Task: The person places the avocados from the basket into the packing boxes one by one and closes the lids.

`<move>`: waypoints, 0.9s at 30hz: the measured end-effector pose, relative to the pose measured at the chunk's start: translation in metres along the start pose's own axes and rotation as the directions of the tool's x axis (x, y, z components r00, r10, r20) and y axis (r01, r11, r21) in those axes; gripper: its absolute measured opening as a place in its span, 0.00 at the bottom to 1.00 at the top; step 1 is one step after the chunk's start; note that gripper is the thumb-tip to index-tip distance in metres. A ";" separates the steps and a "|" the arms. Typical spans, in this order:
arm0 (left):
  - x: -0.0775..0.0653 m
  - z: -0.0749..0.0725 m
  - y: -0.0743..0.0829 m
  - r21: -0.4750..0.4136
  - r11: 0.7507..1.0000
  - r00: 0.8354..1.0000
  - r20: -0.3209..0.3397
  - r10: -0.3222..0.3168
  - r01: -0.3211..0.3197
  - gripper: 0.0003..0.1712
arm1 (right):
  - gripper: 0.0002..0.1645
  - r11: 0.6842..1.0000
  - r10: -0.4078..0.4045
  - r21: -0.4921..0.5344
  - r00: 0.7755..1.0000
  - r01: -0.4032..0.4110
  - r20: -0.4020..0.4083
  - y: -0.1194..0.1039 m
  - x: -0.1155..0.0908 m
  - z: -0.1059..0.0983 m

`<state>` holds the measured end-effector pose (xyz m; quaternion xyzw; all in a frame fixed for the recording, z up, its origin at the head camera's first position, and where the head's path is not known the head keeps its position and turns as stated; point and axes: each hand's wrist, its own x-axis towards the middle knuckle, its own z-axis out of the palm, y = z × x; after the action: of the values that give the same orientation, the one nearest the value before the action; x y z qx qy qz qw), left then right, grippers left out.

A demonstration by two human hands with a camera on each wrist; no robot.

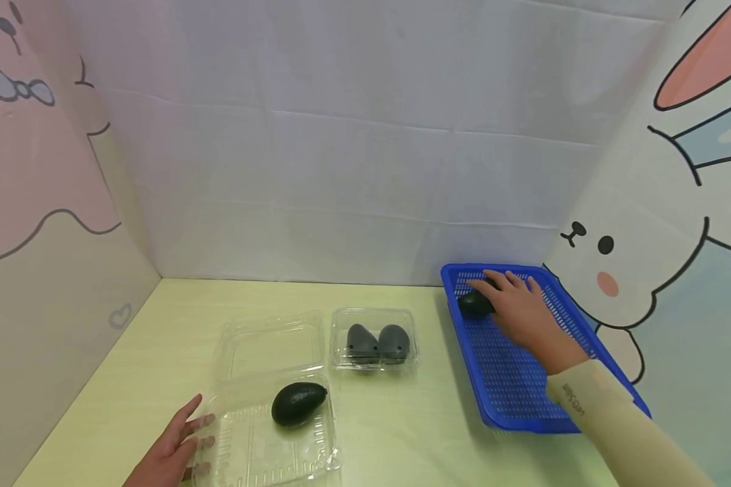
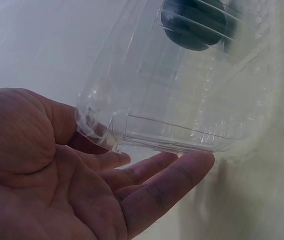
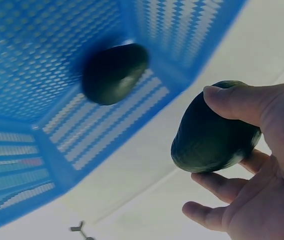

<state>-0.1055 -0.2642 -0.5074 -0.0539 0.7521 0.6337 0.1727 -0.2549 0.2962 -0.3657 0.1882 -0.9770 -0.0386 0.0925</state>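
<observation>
My right hand [image 1: 518, 311] is over the far end of the blue basket [image 1: 484, 406], palm down. Between thumb and fingers it grips a dark green avocado [image 3: 214, 132], best seen in the right wrist view. A second avocado [image 3: 115, 74] lies inside the basket, against its end wall. At the near left, my left hand [image 1: 169, 446] rests its extended fingers along the left side of a clear plastic clamshell box [image 1: 250, 433]. The box's lid [image 1: 274, 345] is folded back, away from me. One avocado [image 1: 298, 404] lies in its base, towards the right.
A closed clear box [image 1: 374, 314] holding two dark grey rounded things [image 1: 394, 343] stands behind, between the clamshell and the basket. A white cloth wall [image 1: 353, 169] rises along the table's back edge. Printed panels with cartoon animals [image 1: 646, 270] flank both sides.
</observation>
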 end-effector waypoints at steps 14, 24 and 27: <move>0.003 -0.002 -0.002 -0.009 1.000 1.000 0.023 0.002 -0.002 0.39 | 0.43 0.989 -0.145 -0.006 0.981 0.145 -0.127 -0.051 0.002 -0.023; 0.006 -0.002 -0.005 -0.013 1.000 1.000 0.014 -0.002 0.002 0.39 | 0.44 0.975 -0.222 -0.014 0.963 0.222 -0.154 -0.085 0.000 -0.025; 0.006 -0.001 -0.004 -0.011 1.000 1.000 -0.005 -0.015 0.015 0.39 | 0.45 0.968 -0.250 -0.012 0.955 0.252 -0.162 -0.096 0.000 -0.024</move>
<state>-0.1102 -0.2646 -0.5127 -0.0621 0.7487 0.6364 0.1750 -0.2157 0.2068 -0.3526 0.3136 -0.9346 -0.0303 0.1650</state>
